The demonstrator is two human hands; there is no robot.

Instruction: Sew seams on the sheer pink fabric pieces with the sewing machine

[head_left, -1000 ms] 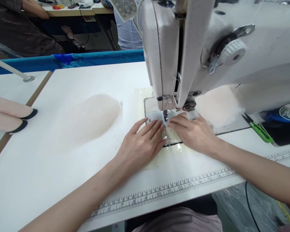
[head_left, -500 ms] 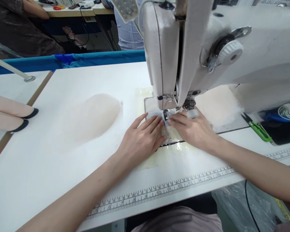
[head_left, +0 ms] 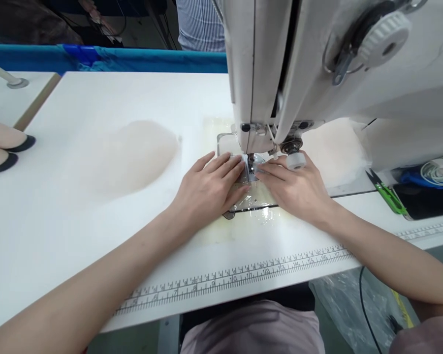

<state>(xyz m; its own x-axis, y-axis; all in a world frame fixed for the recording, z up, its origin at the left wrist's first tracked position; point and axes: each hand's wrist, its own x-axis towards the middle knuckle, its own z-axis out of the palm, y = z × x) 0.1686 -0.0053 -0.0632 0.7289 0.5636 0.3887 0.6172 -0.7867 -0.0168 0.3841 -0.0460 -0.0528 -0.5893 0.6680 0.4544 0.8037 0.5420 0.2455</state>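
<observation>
A white sewing machine's head [head_left: 266, 73] stands over the bed, with its metal presser foot [head_left: 251, 162] low between my two hands. My left hand [head_left: 210, 187] lies palm down just left of the foot, fingers stretched out flat on the needle plate area. From the other side my right hand [head_left: 295, 184] reaches in, its flat fingers pointing at the foot and its thumb hidden. Any cloth under the fingertips is too thin and pale to make out. A sheer beige piece [head_left: 140, 157], apparently thin fabric, lies to the left; a similar pale piece [head_left: 330, 152] is behind my right hand.
Green thread snips [head_left: 389, 196] lie at the right beside a dark flat object [head_left: 426, 200] and a coiled white cable [head_left: 441, 169]. A printed ruler strip [head_left: 239, 280] runs along the front edge. Two beige rolls with black ends [head_left: 7, 147] sit at far left. A person in stripes [head_left: 201, 24] is beyond.
The whole view has shifted, with the machine head larger and the far table now out of frame. Both hands stay beside the presser foot, fingers slightly shifted.
</observation>
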